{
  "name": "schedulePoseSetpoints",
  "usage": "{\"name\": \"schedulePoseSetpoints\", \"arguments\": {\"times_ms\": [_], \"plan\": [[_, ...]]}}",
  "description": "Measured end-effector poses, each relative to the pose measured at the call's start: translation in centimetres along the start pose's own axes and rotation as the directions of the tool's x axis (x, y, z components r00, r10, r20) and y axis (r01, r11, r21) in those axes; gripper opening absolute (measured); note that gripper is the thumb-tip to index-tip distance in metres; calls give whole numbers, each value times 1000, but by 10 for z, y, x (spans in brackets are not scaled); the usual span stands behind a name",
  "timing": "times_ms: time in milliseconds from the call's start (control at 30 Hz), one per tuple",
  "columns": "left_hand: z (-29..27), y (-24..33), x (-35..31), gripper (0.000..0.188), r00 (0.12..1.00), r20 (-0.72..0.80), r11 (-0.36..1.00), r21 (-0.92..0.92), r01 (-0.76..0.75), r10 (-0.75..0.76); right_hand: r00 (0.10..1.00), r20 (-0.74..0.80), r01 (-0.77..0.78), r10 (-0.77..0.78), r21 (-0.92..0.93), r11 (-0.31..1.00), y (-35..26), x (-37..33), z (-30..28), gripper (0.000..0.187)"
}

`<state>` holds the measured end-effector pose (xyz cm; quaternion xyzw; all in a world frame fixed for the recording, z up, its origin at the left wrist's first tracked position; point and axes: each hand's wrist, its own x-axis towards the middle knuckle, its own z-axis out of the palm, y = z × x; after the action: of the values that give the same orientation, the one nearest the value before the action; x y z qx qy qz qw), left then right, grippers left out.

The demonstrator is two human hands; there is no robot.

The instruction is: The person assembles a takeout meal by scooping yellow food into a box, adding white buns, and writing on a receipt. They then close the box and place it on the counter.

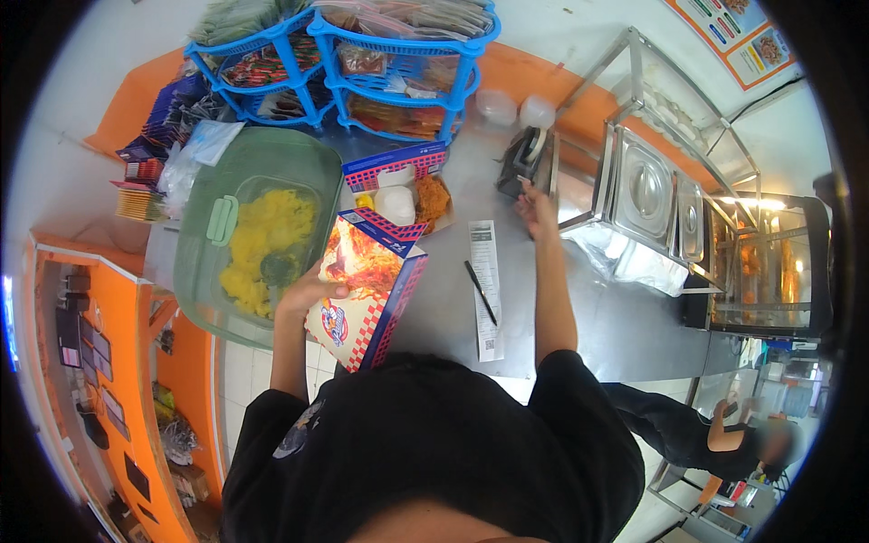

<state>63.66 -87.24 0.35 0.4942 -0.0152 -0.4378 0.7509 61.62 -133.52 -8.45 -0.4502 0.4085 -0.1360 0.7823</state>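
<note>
My left hand [308, 294] is closed around the edge of a closed cardboard food box [367, 276] with a fried-chicken picture and red checks, tilted up in front of me. Just beyond it an open food box [396, 172] holds a white rounded portion, probably rice, and a piece of fried chicken [433, 198]. My right hand [538, 214] reaches to the front end of a black tape dispenser [522, 156], fingers pinched together there on what looks like the tape's end. On the metal counter between my arms lie a long paper receipt [487, 317] and a black pen [480, 291].
A green tub [195, 271] with yellow rice stands at the left. Blue racks [407, 45] of packets rise at the back. Lidded steel pans [644, 190] in a metal frame and a lit display case [769, 262] are at right. Another person [692, 434] is at the lower right.
</note>
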Motion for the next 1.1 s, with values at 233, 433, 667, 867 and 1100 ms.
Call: {"name": "schedulePoseSetpoints", "arguments": {"times_ms": [233, 433, 667, 867, 1100], "plan": [[-3, -3, 6, 103, 998, -42, 998, 46, 51, -49, 941, -180, 209, -287, -359, 910, 37, 11, -4, 20], [0, -2, 1, 100, 999, -36, 1000, -7, 17, -17, 666, -135, 529, -734, -608, 592, 12, 0, 6, 29], [-3, -4, 6, 98, 999, 1, 999, -24, 47, -47, 774, -319, 364, -547, -483, 796, 2, 18, 31, 59], [0, -11, 5, 92, 1000, -15, 999, -43, 8, -9, 913, -294, 308, -282, 46, 950, 10, 7, 25, 65], [4, -10, 12, 89, 999, -34, 999, -46, 4, -6, 786, -234, 588, -572, -4, 809, 38, -22, 21, 60]]}}
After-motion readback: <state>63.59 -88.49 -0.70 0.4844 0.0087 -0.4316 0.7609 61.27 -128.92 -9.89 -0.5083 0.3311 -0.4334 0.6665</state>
